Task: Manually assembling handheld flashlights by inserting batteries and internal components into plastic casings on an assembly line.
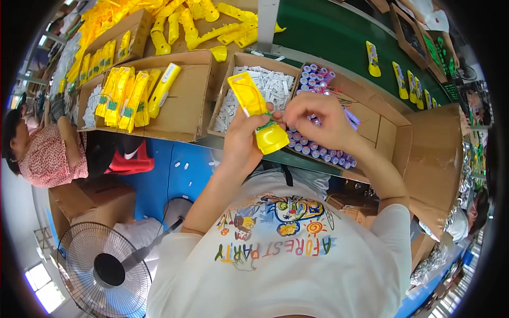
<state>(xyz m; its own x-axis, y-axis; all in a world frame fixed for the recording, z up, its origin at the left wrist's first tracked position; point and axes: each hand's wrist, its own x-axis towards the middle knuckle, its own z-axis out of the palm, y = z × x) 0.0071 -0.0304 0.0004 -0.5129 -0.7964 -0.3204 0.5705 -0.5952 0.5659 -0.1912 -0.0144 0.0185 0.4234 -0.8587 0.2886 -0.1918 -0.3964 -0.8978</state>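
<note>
While my left hand [241,139] wraps around a yellow torch housing [257,112], the piece stands tilted in front of my chest, its broad head low by my palm and its narrow end pointing up and left over the middle carton. My right hand [314,121] is pinched shut at the fingertips on something small at the housing's side; I cannot tell what the pinched part is. Both hands meet just above the near edge of the workbench [233,144], so the housing hangs over that edge and not on any surface.

Behind the housing lies an open carton of small white parts [275,85]. Just to its right, under my right hand, an open carton holds upright cylindrical cells [315,74] with blue and pink tops; bare cardboard floor [379,130] fills its right half. To the left, a wider carton [185,106] carries a row of assembled yellow housings [124,98], with bare cardboard along its right side. Loose yellow shells [201,24] pile up beyond it. A green conveyor belt [328,40] runs at upper right, carrying spaced yellow torches [373,58]. Another person in a patterned top [50,156] sits at far left, and a floor fan [103,270] stands at lower left, well apart from my elbows
</note>
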